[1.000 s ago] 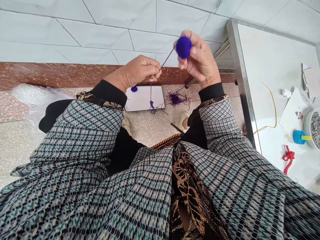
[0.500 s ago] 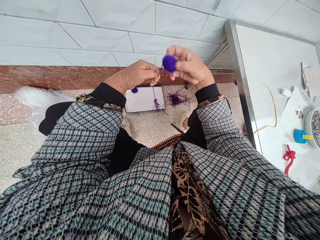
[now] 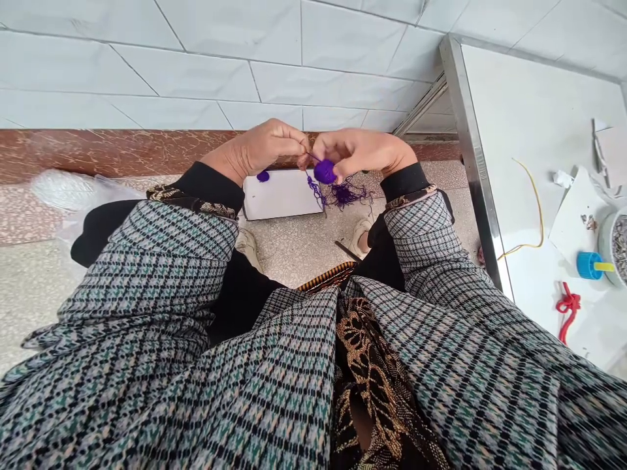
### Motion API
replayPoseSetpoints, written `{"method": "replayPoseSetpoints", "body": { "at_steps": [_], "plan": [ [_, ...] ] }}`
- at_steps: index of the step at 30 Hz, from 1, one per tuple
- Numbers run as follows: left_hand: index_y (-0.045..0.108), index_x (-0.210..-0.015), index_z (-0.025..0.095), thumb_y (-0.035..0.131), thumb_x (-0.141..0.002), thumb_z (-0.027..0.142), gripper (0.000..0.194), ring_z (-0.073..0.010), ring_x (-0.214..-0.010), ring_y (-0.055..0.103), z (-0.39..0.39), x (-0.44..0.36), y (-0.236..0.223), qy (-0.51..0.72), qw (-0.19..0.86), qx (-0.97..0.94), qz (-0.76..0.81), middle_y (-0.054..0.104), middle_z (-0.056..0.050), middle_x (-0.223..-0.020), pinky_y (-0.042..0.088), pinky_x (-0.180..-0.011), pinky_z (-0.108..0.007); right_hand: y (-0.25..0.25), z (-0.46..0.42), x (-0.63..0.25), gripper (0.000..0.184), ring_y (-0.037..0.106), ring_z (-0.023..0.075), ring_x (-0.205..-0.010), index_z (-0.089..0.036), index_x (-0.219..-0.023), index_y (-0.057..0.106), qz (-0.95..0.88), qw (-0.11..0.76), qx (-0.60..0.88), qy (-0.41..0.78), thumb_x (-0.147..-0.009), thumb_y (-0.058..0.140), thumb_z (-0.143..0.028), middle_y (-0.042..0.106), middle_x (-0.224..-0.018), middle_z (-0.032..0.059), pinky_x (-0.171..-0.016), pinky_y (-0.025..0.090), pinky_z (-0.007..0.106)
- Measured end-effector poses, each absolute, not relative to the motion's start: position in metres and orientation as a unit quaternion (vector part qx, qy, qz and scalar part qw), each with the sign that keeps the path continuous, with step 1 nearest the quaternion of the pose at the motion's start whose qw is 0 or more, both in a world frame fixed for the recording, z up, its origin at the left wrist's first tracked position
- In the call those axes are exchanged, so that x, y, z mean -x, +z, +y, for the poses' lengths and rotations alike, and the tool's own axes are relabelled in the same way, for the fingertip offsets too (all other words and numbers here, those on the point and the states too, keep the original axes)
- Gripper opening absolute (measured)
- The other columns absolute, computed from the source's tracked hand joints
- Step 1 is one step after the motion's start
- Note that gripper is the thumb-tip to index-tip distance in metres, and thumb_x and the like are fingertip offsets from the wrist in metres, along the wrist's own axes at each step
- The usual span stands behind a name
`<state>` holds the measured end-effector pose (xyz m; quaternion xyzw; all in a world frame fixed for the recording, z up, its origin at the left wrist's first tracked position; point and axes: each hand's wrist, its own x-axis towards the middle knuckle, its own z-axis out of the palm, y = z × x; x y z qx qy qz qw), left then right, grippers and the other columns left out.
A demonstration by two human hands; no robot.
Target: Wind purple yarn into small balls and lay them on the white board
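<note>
Between the thumb and fingers of the right hand [image 3: 363,151] a round purple yarn ball [image 3: 324,171] is clamped, some fingertips hard to make out behind it, while just to its left the left hand [image 3: 267,145] pinches a thin purple yarn strand [image 3: 313,156]. Below the grip, a loose purple yarn tangle [image 3: 347,194] is too fine to trace, and the ball covers a corner of a flat white tray [image 3: 284,196]; well to the right, past speckled stone floor [image 3: 294,245], runs the metal edge of a white table [image 3: 494,117], cut off by the frame.
</note>
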<state>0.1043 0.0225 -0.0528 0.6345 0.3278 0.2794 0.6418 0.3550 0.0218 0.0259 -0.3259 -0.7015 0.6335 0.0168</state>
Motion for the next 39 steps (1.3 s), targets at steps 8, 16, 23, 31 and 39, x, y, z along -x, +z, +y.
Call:
{"method": "replayPoseSetpoints", "body": {
  "at_steps": [8, 16, 23, 31, 39],
  "plan": [
    [0.076, -0.069, 0.018, 0.083, -0.085, 0.024, 0.019, -0.031, -0.093, 0.079, 0.017, -0.117, -0.051, 0.275, 0.635, -0.642, 0.33, 0.075, -0.009, -0.077, 0.067, -0.108, -0.048, 0.023, 0.016, -0.331, 0.032, 0.07, 0.0241, -0.111, -0.029, -0.112, 0.058, -0.637, 0.33, 0.464, 0.519, -0.09, 0.079, -0.02, 0.075, -0.13, 0.0065, -0.097, 0.068, 0.033],
    [0.074, -0.071, 0.017, 0.083, -0.083, 0.021, 0.015, -0.0248, -0.084, 0.074, 0.026, -0.109, -0.063, 0.28, 0.657, -0.618, 0.329, 0.071, -0.007, -0.072, 0.066, -0.098, -0.042, 0.024, 0.031, -0.357, 0.029, 0.061, 0.0159, -0.08, -0.022, -0.086, 0.066, -0.753, -0.079, 0.407, 0.511, -0.087, 0.094, -0.015, 0.068, -0.086, 0.0007, -0.067, 0.054, 0.023],
    [0.068, -0.075, 0.019, 0.086, -0.089, 0.045, 0.034, -0.025, -0.095, 0.075, 0.027, -0.109, -0.07, 0.303, 0.72, -0.579, 0.233, 0.082, -0.01, -0.087, 0.062, -0.105, -0.044, 0.021, 0.018, -0.359, 0.031, 0.062, 0.0129, -0.074, -0.025, -0.113, 0.056, -0.557, 0.271, 0.289, 0.73, -0.093, 0.079, -0.02, 0.077, -0.109, 0.0019, -0.074, 0.065, 0.021],
    [0.081, -0.104, 0.016, 0.08, -0.098, 0.06, 0.045, -0.0296, -0.079, 0.075, -0.009, -0.109, -0.129, 0.309, 0.766, -0.426, 0.37, 0.077, -0.012, -0.076, 0.062, -0.086, -0.045, 0.044, 0.047, -0.387, 0.02, 0.069, 0.0113, -0.09, -0.027, -0.104, 0.055, -0.369, 0.651, 0.31, 0.586, -0.119, 0.056, -0.014, 0.08, -0.11, 0.0049, -0.101, 0.065, 0.019],
    [0.054, -0.074, 0.02, 0.085, -0.106, 0.041, 0.05, -0.0105, -0.056, 0.038, -0.088, -0.076, -0.219, 0.251, 0.673, -0.363, 0.594, 0.037, 0.007, -0.059, 0.044, -0.06, -0.024, 0.058, 0.059, -0.415, 0.041, 0.079, 0.0057, -0.085, -0.025, -0.103, 0.057, -0.325, 0.749, 0.385, 0.43, -0.134, 0.032, -0.016, 0.075, -0.096, -0.0001, -0.098, 0.07, 0.017]
  ]
}}
